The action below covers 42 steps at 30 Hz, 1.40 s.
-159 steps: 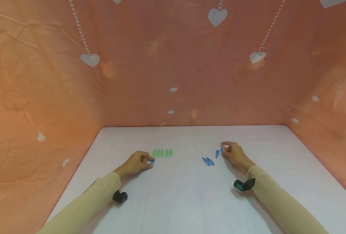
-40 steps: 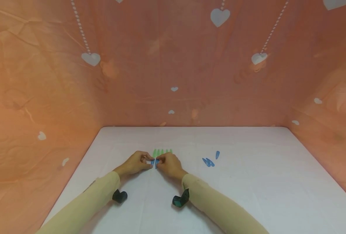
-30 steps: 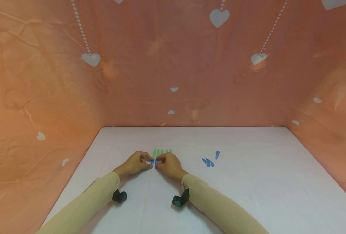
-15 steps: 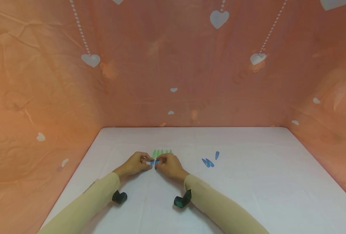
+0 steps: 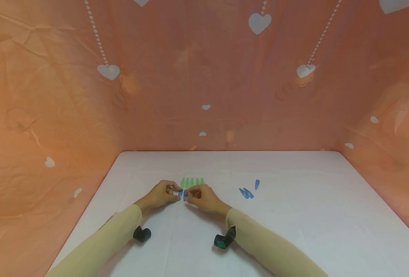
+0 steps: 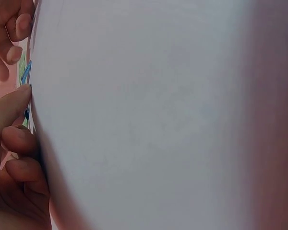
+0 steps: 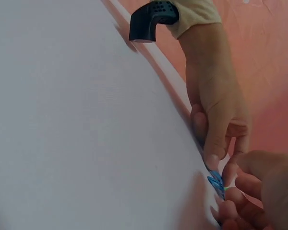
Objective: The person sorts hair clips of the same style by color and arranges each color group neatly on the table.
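Note:
On the white table, my left hand (image 5: pixel 161 193) pinches a blue snap hair clip (image 5: pixel 180 194) between thumb and forefinger. A second blue hair clip (image 5: pixel 185 195) stands upright beside it, with a narrow gap. My right hand (image 5: pixel 204 198) is at that second clip, its thumb and forefinger parted around it; in the left wrist view, the right fingertips (image 6: pixel 13 53) show apart from the blue clip (image 6: pixel 26 72). Just behind the hands lies a row of several green hair clips (image 5: pixel 192 182). Both blue clips (image 7: pixel 216 181) appear between the hands in the right wrist view, partly hidden.
Two blue hair clips (image 5: pixel 246 193) lie side by side to the right, with a single blue clip (image 5: pixel 257 184) just beyond them. An orange sheet with white hearts (image 5: pixel 204 77) surrounds the table (image 5: pixel 294 231) at the back and sides.
From the right side, my right hand brought a blue clip leftward to beside the left hand's clip. Now its fingers have loosened and it has shifted slightly right. The left hand stays put.

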Tool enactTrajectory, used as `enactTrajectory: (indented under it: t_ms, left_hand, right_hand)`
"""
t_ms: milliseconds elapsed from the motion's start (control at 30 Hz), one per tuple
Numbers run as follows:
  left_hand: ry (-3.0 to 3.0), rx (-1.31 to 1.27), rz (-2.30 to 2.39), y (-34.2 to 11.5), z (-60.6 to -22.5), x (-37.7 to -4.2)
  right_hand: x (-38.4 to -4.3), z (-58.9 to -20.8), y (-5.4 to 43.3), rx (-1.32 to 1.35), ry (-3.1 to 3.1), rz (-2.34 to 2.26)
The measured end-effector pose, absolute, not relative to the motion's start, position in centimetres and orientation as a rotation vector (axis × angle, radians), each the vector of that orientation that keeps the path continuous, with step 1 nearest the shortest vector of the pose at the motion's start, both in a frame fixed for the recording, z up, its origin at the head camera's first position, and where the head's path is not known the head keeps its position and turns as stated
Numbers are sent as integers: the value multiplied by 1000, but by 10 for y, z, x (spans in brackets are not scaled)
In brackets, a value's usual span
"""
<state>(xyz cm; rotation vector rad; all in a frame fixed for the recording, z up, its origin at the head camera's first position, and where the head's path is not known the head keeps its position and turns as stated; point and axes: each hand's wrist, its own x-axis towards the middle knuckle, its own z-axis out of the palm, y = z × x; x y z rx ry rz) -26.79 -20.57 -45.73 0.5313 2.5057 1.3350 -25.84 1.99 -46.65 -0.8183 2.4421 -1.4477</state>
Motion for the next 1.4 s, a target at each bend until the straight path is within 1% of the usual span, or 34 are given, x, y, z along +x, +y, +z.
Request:
enactTrajectory:
  t_ms: [500, 733, 967, 1200, 1400]
  left_hand:
    - [2542, 477, 1314, -205, -462, -271]
    - [2544, 463, 1311, -205, -462, -271]
    - [2563, 453, 1306, -203, -460, -268]
    - [2576, 478, 1274, -203, -459, -269]
    - [2517, 448, 1252, -204, -457, -267]
  right_hand:
    - [-242, -449, 63, -854, 2421, -1428]
    - [-237, -447, 93, -793, 2419, -1452]
    - [-238, -443, 128, -850, 2484, -1469]
    - [-240, -449, 166, -720, 2525, -1480]
    - [-244, -447, 193, -618, 2607, -1481]
